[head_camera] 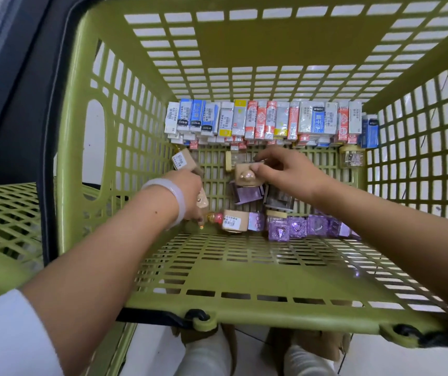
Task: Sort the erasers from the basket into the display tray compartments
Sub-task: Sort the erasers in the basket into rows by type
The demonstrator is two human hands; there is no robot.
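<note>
Both my hands reach down into a green slotted basket (pixel 244 299). My right hand (pixel 282 169) pinches a small tan boxed eraser (pixel 246 173) near the basket's middle. My left hand (pixel 190 194), with a pale bracelet at the wrist, curls round another tan box (pixel 201 202) at the left. A row of wrapped erasers (pixel 266 120) in blue, yellow, red and white sleeves stands along the far wall. Purple boxed erasers (pixel 296 226) lie below my right wrist, and one more tan box (pixel 234 221) lies beside them.
A second green basket (pixel 3 221) stands at the left, beyond a dark frame (pixel 46 185). A clear small case (pixel 351 157) sits in the far right corner. A tan box (pixel 183 160) leans at the far left. No display tray is in view.
</note>
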